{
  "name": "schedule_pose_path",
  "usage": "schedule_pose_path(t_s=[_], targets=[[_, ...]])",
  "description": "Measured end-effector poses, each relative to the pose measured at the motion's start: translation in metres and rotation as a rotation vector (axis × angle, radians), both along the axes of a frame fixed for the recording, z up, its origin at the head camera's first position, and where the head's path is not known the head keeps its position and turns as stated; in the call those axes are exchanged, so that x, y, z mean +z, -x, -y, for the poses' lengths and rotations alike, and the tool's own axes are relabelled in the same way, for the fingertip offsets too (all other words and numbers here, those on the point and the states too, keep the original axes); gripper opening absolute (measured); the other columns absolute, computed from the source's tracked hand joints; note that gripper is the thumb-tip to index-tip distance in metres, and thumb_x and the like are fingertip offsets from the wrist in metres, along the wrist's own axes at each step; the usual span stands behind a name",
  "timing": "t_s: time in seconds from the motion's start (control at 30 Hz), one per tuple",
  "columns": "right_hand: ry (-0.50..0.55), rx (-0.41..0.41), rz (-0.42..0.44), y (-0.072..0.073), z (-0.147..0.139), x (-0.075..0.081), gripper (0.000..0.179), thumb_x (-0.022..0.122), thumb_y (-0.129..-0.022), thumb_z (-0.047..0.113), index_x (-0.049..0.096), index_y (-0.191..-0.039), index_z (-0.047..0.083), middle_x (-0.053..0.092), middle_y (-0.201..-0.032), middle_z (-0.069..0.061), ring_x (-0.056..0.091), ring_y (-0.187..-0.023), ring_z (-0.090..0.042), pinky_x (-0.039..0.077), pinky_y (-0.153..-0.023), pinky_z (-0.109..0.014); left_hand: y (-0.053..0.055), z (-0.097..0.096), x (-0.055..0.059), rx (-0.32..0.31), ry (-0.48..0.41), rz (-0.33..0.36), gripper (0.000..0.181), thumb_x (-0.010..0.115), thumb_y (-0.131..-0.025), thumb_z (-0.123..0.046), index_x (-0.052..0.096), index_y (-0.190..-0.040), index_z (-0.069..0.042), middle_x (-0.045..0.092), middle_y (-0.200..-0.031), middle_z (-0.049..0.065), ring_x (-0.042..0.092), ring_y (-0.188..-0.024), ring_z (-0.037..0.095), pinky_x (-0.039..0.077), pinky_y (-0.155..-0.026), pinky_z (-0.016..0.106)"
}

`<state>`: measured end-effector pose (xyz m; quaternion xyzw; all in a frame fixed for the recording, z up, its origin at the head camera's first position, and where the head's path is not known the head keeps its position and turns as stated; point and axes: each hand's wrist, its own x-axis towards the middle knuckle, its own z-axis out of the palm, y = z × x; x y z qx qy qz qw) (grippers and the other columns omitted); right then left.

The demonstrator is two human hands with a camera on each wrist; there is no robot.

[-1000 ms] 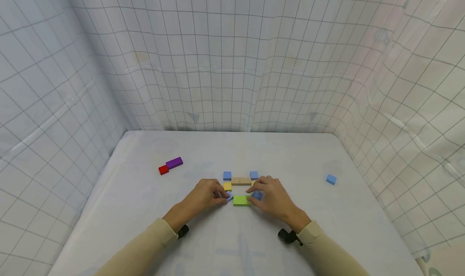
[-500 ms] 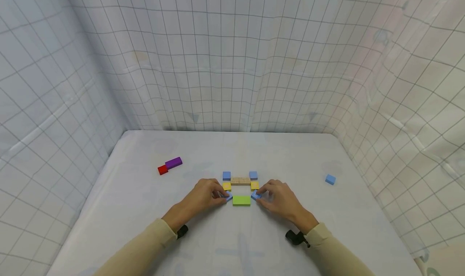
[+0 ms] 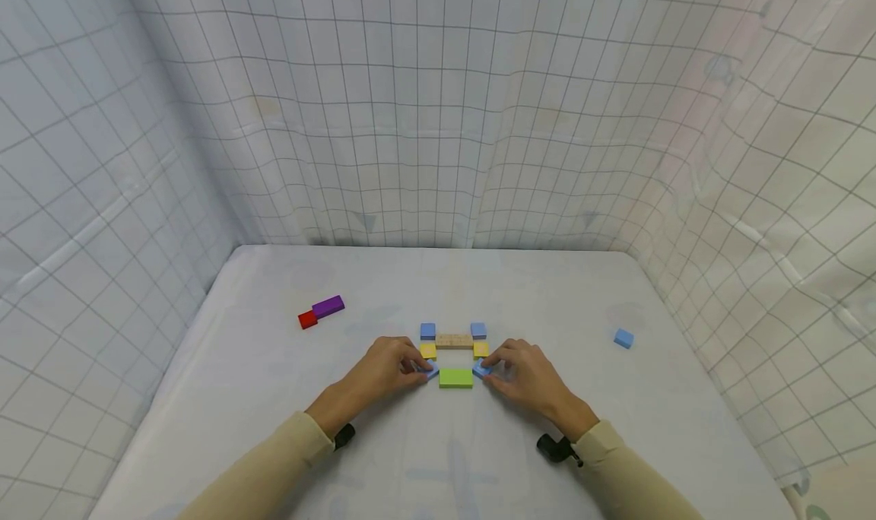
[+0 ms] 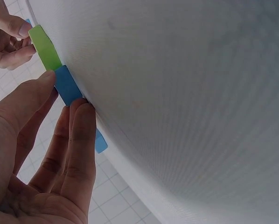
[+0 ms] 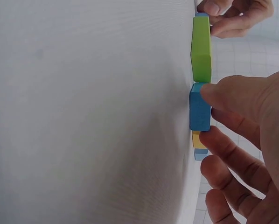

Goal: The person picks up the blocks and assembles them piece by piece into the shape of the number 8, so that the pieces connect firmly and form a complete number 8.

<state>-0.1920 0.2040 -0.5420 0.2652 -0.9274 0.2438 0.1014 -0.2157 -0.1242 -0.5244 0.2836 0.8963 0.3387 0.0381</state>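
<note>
In the head view my left hand (image 3: 386, 366) pinches a blue block (image 4: 67, 86) between thumb and fingertips, at the left end of a flat green block (image 3: 455, 378). At the green block's right end, my right hand (image 3: 532, 374) pinches another blue block (image 5: 200, 108) between thumb and index finger. Both blue blocks lie at a slant on the table. Behind them are a left yellow block (image 3: 427, 351) and a right yellow block (image 3: 481, 350). Farther back, a wooden bar (image 3: 454, 342) lies between two more blue blocks, a left one (image 3: 427, 331) and a right one (image 3: 478, 330).
A purple block (image 3: 328, 306) and a red block (image 3: 308, 320) lie end to end at the back left. One loose blue block (image 3: 623, 338) is on the right. Grid-patterned curtains (image 3: 438, 125) enclose the white-covered table (image 3: 438, 459) at the back and sides.
My right hand has drawn back to the right and toward me, uncovering the right yellow block and the green block's right end. The left hand holds its place.
</note>
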Motion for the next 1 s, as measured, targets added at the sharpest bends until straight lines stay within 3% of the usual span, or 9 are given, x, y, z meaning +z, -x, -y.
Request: schedule_pose_path(t_s=[0.57,1.0], targets=[[0.012,0.017,-0.028,0.001,-0.001,0.001,0.018,0.099,-0.094,0.017,0.09,-0.109,0.018,0.083,-0.108,0.003,0.069,-0.092,-0.014,0.057,-0.086,-0.033,-0.001,0.001,0.0,0.003,-0.003,-0.001,0.015,0.096,-0.097,-0.01,0.094,-0.112,-0.01,0.082,-0.103,0.0,0.07,-0.083,0.0,0.059,-0.077,0.016],[0.116,-0.044,0.071,0.017,-0.005,0.006,0.021,0.094,-0.101,0.016,0.088,-0.121,0.013,0.083,-0.113,-0.001,0.071,-0.093,-0.013,0.059,-0.082,-0.027,-0.002,0.0,0.001,0.017,-0.008,0.008,0.015,0.097,-0.097,-0.013,0.093,-0.112,-0.011,0.084,-0.106,0.002,0.07,-0.085,0.003,0.06,-0.077,0.017]])
